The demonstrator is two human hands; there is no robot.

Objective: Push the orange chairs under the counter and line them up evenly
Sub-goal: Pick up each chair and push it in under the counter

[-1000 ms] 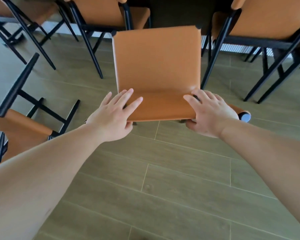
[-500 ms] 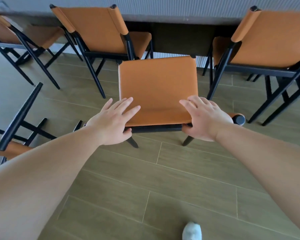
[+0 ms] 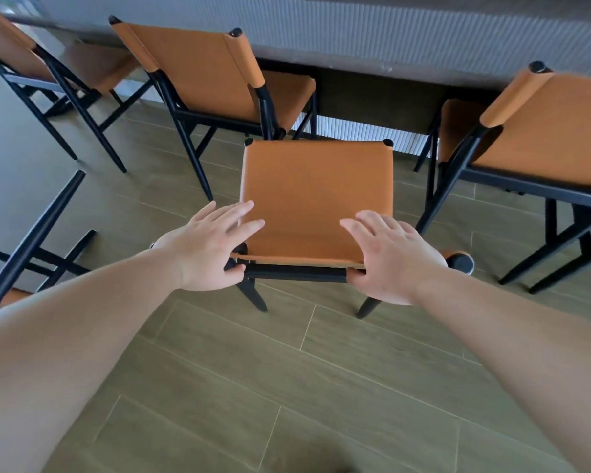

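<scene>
The middle orange chair [image 3: 316, 196] stands short of the counter [image 3: 372, 49], its front edge near the counter's lip, with a neighbouring chair [image 3: 215, 73] just beside it on one side and another [image 3: 539, 131] on the other. Both arms reach forward. The left hand [image 3: 209, 250] and the right hand [image 3: 394, 257] each grasp the chair's top rail, fingers spread over the orange backrest and thumbs hooked under the black bar.

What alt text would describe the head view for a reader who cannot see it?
Two bare hands, left hand and right hand, hold the backrest of the middle orange chair, which faces a grey counter. More orange chairs stand at either side on a wood-look floor.
</scene>
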